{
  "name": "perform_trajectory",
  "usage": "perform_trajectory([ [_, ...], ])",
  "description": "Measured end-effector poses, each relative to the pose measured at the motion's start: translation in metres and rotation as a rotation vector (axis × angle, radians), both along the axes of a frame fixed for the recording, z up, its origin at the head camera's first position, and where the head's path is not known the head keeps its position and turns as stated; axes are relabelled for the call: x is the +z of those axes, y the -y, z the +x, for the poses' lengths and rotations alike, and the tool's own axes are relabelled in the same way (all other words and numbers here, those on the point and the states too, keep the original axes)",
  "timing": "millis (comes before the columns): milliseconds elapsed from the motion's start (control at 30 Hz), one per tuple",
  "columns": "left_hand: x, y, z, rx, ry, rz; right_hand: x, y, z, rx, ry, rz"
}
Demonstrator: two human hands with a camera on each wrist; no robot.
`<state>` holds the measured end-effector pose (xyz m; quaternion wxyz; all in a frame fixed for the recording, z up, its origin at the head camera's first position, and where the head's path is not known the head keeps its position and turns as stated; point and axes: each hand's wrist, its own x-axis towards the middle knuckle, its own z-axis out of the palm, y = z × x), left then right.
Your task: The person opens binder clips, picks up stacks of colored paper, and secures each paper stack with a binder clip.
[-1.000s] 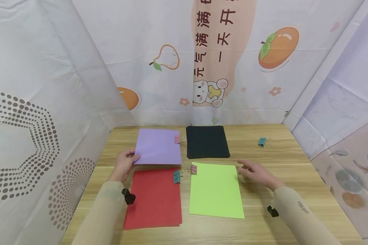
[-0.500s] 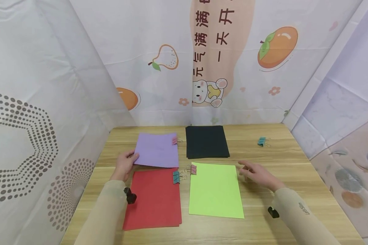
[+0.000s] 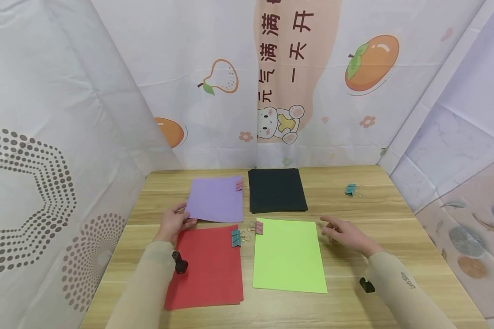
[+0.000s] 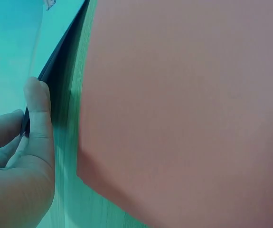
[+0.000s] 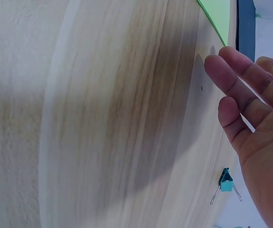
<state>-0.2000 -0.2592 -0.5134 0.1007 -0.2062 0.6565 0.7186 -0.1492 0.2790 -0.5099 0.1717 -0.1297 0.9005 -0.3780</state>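
My left hand [image 3: 174, 223] is at the near-left corner of the purple paper [image 3: 216, 199]. In the left wrist view the paper's edge runs between its fingers [image 4: 39, 102], slightly raised off the table. A pink binder clip [image 3: 239, 185] grips the purple paper's right edge. Just nearer lies the red paper [image 3: 206, 269], with a teal binder clip [image 3: 236, 238] on its right edge. My right hand [image 3: 347, 235] hovers beside the lime-green paper [image 3: 290, 258], its fingers relaxed around nothing. Another pink binder clip [image 3: 259, 227] sits at the green paper's far-left corner.
Black paper [image 3: 277, 190] lies at the back middle of the wooden table [image 3: 333, 283], to the right of the purple paper. A loose teal binder clip [image 3: 351, 189] rests at the back right. Printed curtains [image 3: 214, 119] enclose the back and sides.
The purple paper has lowered and shifted, first toward me, then slightly right and away. My left hand has moved a little right with it. My right hand stays nearly still.
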Motion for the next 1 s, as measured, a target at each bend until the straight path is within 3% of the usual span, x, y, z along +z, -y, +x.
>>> perform_trajectory([
  [133,-0.001,-0.002,-0.001,0.008,0.009,0.009,0.001,-0.001,-0.001,-0.002,-0.007,0.007],
  [233,-0.001,-0.003,0.0,0.008,0.015,-0.047,0.002,-0.004,-0.003,-0.005,-0.02,0.025],
  [500,0.0,-0.006,0.007,-0.016,-0.013,-0.304,0.003,-0.015,-0.008,-0.014,-0.074,0.096],
  [667,0.001,-0.005,0.009,-0.079,-0.046,-0.454,0.005,-0.019,-0.011,-0.023,-0.098,0.122],
  [1000,0.0,-0.016,0.015,-0.333,-0.335,-0.96,0.009,-0.028,-0.017,-0.072,-0.108,0.155],
])
